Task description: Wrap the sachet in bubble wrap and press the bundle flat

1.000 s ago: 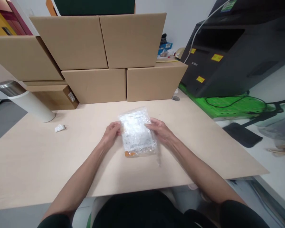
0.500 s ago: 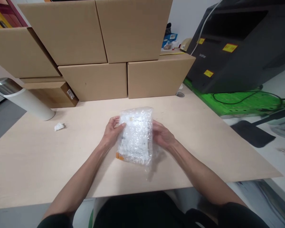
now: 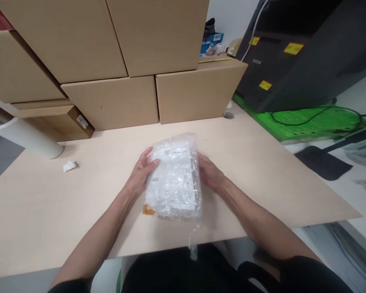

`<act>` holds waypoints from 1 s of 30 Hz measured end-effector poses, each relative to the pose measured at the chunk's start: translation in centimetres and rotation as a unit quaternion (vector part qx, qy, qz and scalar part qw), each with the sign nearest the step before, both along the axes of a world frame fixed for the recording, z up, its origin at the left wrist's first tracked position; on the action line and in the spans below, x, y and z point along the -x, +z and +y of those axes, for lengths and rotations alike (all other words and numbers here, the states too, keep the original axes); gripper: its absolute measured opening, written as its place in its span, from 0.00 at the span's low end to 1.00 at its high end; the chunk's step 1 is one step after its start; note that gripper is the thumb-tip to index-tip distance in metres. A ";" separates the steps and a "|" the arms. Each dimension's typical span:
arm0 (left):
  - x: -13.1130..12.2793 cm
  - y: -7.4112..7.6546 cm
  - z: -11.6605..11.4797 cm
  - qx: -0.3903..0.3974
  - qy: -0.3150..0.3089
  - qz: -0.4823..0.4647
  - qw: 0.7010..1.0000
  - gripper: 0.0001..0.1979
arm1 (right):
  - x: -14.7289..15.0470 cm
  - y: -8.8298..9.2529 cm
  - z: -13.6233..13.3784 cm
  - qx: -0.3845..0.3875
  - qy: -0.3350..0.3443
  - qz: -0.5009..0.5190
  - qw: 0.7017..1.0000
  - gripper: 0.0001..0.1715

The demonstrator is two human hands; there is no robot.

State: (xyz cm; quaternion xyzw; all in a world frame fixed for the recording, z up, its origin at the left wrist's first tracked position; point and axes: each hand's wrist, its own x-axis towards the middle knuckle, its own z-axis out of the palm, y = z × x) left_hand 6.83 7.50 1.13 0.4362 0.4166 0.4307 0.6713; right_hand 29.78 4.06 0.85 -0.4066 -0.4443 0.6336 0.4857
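A loose tail of bubble wrap (image 3: 193, 249) dangles nearest the body, past the near edge of the surface (image 3: 116, 228) in view; good handling likely means minding that it does not snag. Just beyond, over the middle of the near half, is the bubble-wrapped packet (image 3: 173, 177), an orange patch (image 3: 148, 210) at its near left corner. The left hand (image 3: 140, 173) is clamped on its left side, thumb on top, the other fingers partly hidden behind the edge. The right hand (image 3: 210, 173) sits against the right side with its fingers out of sight behind the wrap, so I cannot tell how firmly they close. The slick film probably calls for light, even pressure from both sides, with the packet supported from below. Toward the far edge stand cardboard boxes (image 3: 201, 95), well apart from the fingers.
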 end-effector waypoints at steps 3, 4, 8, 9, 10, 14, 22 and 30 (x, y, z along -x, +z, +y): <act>-0.1 -0.1 -0.1 -0.045 0.015 0.024 0.999 0.38 | 0.0 0.0 -0.3 -0.058 -0.060 -0.056 0.995 0.26; -0.1 -0.1 -0.1 -0.059 0.023 0.029 0.998 0.38 | 0.0 0.1 -0.3 -0.081 -0.093 -0.081 0.989 0.25; -0.1 0.0 -0.2 -0.120 0.053 0.046 0.990 0.41 | -0.1 0.2 -0.6 -0.094 -0.150 -0.098 0.979 0.19; -0.2 0.0 -0.3 -0.138 0.052 0.059 0.987 0.41 | -0.1 0.2 -0.6 -0.081 -0.135 -0.080 0.984 0.19; -0.2 -0.1 -0.3 -0.154 0.049 0.075 0.984 0.40 | -0.2 0.1 -0.6 -0.073 -0.124 -0.061 0.988 0.19; -0.4 -0.4 -0.5 -0.200 0.037 0.129 0.971 0.38 | -0.4 -0.3 -0.4 -0.113 -0.193 -0.083 0.971 0.29; -0.5 -0.4 -0.5 -0.199 0.030 0.058 0.978 0.37 | -0.2 0.1 -0.7 -0.108 -0.115 -0.054 0.986 0.17; -0.6 -0.6 -0.6 -0.247 0.012 0.059 0.967 0.32 | 0.1 0.8 -0.8 -0.053 -0.004 0.096 0.994 0.20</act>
